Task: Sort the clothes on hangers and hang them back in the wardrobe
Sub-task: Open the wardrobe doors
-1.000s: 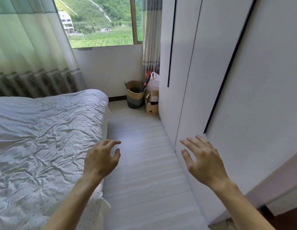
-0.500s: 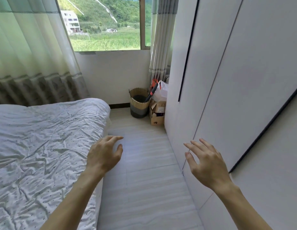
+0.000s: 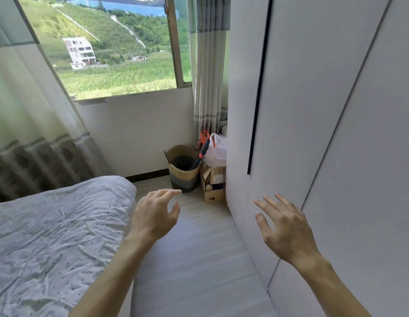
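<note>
Both hands are empty: the left hand [image 3: 153,216] hangs over the floor [image 3: 199,259] just beside the bed [image 3: 50,236], fingers loosely curved. The right hand [image 3: 288,227], fingers spread, is raised before the closed white wardrobe [image 3: 313,110], seemingly not touching its door. Beyond, a woven basket [image 3: 184,172], cardboard box [image 3: 213,186] and plastic bag [image 3: 216,149] sit below the window [image 3: 112,53].

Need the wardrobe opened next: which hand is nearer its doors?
Right. The right hand is open in front of the wardrobe doors; the left hand is over the floor beside the bed.
</note>
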Tool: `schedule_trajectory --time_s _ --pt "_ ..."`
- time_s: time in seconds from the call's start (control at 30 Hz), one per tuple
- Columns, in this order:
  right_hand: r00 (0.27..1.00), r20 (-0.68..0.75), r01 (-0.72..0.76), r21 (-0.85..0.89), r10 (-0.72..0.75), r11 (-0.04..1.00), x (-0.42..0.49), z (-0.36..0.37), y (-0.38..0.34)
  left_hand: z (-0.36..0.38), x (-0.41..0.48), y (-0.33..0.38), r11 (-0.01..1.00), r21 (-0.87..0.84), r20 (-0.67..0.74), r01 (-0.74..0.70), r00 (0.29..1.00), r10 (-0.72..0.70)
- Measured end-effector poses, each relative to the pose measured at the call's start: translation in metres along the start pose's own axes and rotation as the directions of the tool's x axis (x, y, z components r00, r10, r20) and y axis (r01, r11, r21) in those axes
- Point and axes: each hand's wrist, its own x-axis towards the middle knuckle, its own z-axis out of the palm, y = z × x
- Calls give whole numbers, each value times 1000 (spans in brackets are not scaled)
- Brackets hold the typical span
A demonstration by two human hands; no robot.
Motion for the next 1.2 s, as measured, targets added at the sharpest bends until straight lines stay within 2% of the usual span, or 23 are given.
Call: schedule_trajectory --time_s 0.33,0.43,0.57,0.7,0.77,0.87,0.93,1.07,1.2 --pt "997 -76 -35 -100 28 994 173 27 14 53 201 -11 993 -40 56 -114 992 116" --pt "987 -151 -71 -148 48 986 220 28 16 66 273 -3 978 -83 50 -191 979 196" --pt "955 -285 -154 -258 77 954 288 24 19 81 376 16 923 -221 58 -315 941 335" --pt "874 -474 -285 -320 107 904 354 6 5 81 461 44 801 -390 38 -454 861 506" --pt "824 -562 -330 -366 76 870 389 -5 -2 78 497 62 722 -460 -12 -516 817 576" --pt "733 -679 -421 -416 33 806 439 -23 -8 78 546 94 563 -589 -106 -580 746 657" --pt "682 -731 -507 -470 2 723 466 -34 -7 81 571 116 451 -666 -170 -594 709 684" --pt "608 -793 -682 -509 21 525 497 -46 9 87 598 156 297 -764 -268 -573 700 662" --pt "625 -780 -712 -572 -3 406 502 -44 40 98 598 183 209 -875 -235 -436 762 604"
